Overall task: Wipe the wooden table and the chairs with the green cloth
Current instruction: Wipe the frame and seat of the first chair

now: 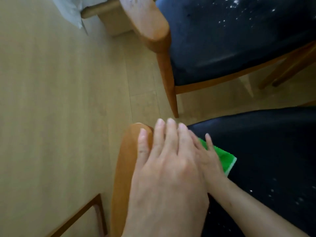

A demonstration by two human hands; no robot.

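The near chair has a curved wooden rail (pixel 124 159) and a dark blue seat (pixel 265 142) with a few white specks. My left hand (pixel 164 168) lies flat over the rail's end, fingers spread, holding nothing. My right hand (pixel 210 161) reaches in from the lower right, partly hidden behind the left hand. It presses the green cloth (pixel 224 156) onto the seat just beside the rail. A second chair (pixel 230 40) stands farther away, its dark seat sprinkled with white crumbs (pixel 236 7) and its wooden rail (pixel 147 19) dusted white.
Light wooden floor (pixel 59 100) fills the left side. White fabric (pixel 68 9) hangs at the top left over a wooden leg. Another wooden frame piece (pixel 82 212) shows at the bottom left. More chair legs (pixel 282 71) stand at the right.
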